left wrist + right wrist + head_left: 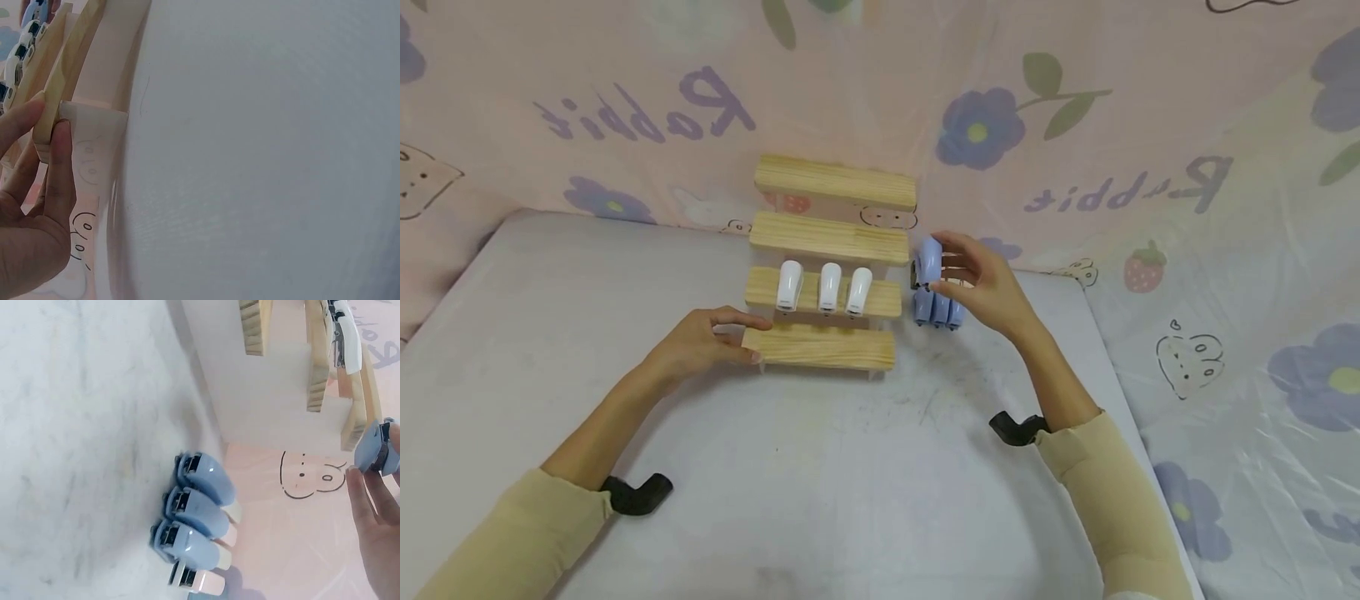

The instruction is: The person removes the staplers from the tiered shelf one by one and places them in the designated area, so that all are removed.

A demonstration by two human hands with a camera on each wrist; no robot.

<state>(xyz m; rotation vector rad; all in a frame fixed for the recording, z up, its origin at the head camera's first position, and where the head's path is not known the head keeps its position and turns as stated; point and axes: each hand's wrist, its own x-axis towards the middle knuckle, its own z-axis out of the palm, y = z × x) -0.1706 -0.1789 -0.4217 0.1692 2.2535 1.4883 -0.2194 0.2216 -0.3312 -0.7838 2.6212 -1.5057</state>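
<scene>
My right hand [992,292] pinches a blue mini stapler [930,260] by its ends, beside the right end of a stepped wooden rack [820,348]. In the right wrist view that stapler [369,449] is close to a board end; whether they touch I cannot tell. Three white staplers [829,287] stand in a row on the second board from the bottom. On the left, my left hand [703,343] grips the end of the lowest board [53,106] between thumb and fingers. Below the raised stapler, more blue staplers [939,310] stand side by side on the table.
Next to the blue staplers, the right wrist view shows a pale pink-and-white stapler [206,582]. The upper boards [835,179] reach close to the patterned backdrop [865,75]. A white cloth [820,492] covers the table. Black curved pieces [640,495] stick out from both sleeves.
</scene>
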